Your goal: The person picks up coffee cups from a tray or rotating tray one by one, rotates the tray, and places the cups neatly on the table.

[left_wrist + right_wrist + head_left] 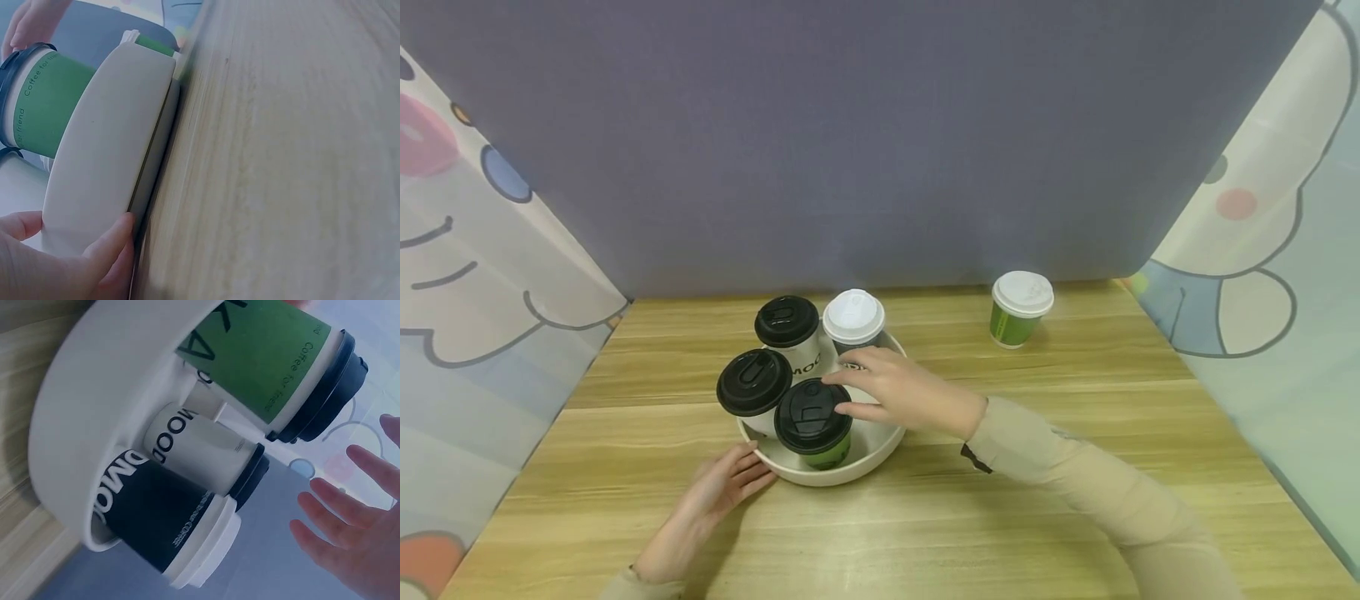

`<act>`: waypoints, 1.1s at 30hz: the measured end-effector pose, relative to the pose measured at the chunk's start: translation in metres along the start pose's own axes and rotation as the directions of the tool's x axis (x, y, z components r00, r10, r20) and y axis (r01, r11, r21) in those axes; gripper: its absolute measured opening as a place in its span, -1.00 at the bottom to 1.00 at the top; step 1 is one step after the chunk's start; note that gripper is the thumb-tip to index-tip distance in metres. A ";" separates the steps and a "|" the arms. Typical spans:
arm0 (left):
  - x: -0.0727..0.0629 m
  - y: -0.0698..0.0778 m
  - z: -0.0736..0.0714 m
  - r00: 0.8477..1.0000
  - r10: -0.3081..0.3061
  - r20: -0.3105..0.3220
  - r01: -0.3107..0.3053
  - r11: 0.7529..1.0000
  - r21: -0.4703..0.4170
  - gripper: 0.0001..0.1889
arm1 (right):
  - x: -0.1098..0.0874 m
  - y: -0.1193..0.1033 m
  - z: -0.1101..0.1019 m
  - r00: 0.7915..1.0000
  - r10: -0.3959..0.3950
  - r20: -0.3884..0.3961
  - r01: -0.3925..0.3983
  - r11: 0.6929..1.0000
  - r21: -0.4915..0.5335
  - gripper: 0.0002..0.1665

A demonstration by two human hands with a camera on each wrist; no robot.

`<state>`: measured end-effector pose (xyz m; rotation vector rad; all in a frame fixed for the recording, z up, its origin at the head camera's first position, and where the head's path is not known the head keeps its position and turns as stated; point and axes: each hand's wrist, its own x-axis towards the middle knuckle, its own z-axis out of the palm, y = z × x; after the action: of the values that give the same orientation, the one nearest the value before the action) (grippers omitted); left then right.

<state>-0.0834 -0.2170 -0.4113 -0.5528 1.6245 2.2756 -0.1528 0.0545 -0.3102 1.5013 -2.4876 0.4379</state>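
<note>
A round white tray (pixel 887 450) carries several lidded paper coffee cups. Nearest the front stands a green cup with a black lid (pixel 814 417). To its left and behind are two white cups with black lids (pixel 752 382) (pixel 787 321). A dark cup with a white lid (pixel 165 515) stands at the tray's back right. My left hand (pixel 722 487) holds the tray's front-left edge, thumb at the rim and fingers low on the wall. Over the cups, my right hand (pixel 898 392) hovers with fingers spread; the right wrist view shows a gap between them and the lids.
Another green cup with a white lid (pixel 1021 308) stands apart at the table's back right. A grey panel (pixel 880 150) rises along the back edge of the wooden table (pixel 1000 517). Curtains with cartoon prints (pixel 1247 250) hang on both sides.
</note>
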 end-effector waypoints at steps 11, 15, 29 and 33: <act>-0.001 0.002 0.002 1.000 -0.005 -0.017 0.005 1.000 0.003 -0.83 | 0.014 -0.009 0.000 0.997 -0.038 0.062 0.040 0.999 -0.035 -0.49; -0.002 0.002 0.001 1.000 -0.008 -0.011 0.008 1.000 0.006 -0.83 | 0.021 -0.014 -0.002 0.991 -0.029 0.133 0.035 0.999 -0.039 -0.45; -0.001 0.003 0.001 1.000 -0.017 -0.002 0.017 1.000 0.022 -0.74 | 0.040 -0.030 0.002 0.939 0.026 0.343 -0.006 0.998 -0.058 -0.23; -0.001 0.003 0.001 1.000 -0.017 -0.003 0.017 1.000 0.023 -0.75 | 0.042 -0.033 0.004 0.923 0.053 0.382 -0.035 0.998 -0.056 -0.20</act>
<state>-0.0839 -0.2170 -0.4079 -0.5624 1.6390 2.2419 -0.1431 0.0041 -0.2962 1.6485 -2.8039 0.0919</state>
